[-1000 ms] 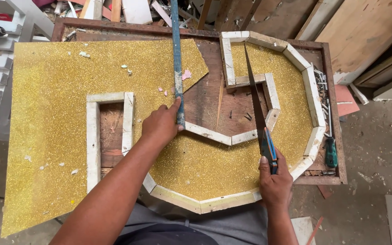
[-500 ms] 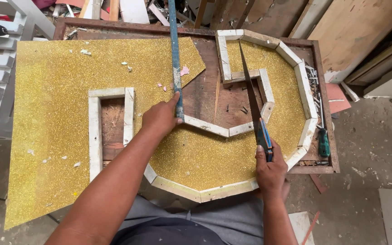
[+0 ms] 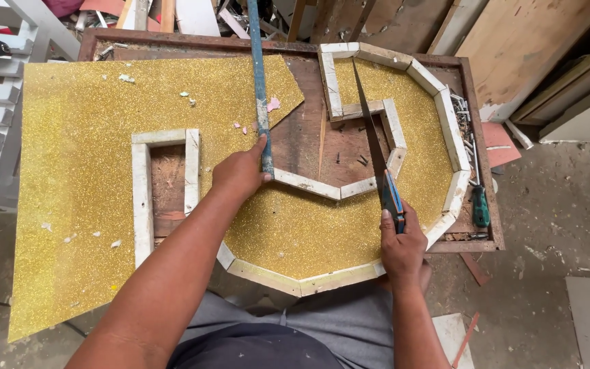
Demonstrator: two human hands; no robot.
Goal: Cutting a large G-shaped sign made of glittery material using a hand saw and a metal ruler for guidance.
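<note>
Closed grip of left hand [image 3: 240, 174] presses blue bar [image 3: 259, 82]; right hand [image 3: 402, 249] clasps handsaw [image 3: 380, 164].

Handsaw [image 3: 375, 154] and blue bar [image 3: 259, 82] across gold sheet [image 3: 76, 171]

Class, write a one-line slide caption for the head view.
Left hand presses a blue bar onto gold glitter sheet; right hand holds a handsaw.
</note>
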